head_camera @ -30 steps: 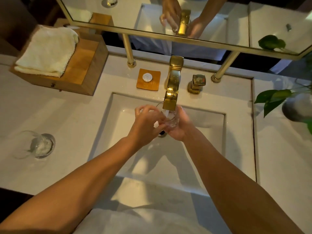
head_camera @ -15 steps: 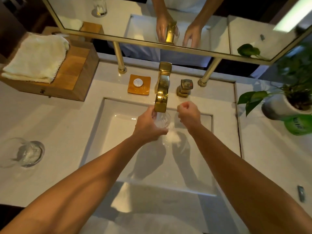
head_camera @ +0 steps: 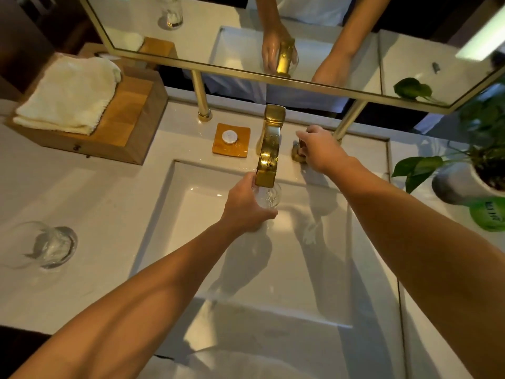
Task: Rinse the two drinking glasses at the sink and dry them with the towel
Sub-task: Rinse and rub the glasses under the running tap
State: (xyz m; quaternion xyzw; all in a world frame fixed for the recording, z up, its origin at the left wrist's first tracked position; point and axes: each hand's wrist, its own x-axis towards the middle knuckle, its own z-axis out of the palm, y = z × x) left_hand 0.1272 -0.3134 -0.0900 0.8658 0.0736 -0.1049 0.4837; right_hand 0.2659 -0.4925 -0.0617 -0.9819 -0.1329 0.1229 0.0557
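Observation:
My left hand (head_camera: 246,206) grips a clear drinking glass (head_camera: 269,197) upright under the spout of the gold faucet (head_camera: 269,149), over the white sink basin (head_camera: 246,269). Water runs into the glass. My right hand (head_camera: 318,149) is curled round the gold faucet handle (head_camera: 296,155), which it mostly hides. The second drinking glass (head_camera: 52,246) lies on its side on the counter at the left. A folded cream towel (head_camera: 68,94) rests on a wooden box (head_camera: 123,132) at the back left.
An orange soap dish (head_camera: 231,142) with a round white soap sits left of the faucet. A potted plant (head_camera: 470,170) and a green object (head_camera: 489,214) stand at the right. A gold-framed mirror (head_camera: 246,69) on posts rises behind the sink.
My right hand let go of the glass and moved back and right to the faucet handle. My left hand keeps the glass under the spout.

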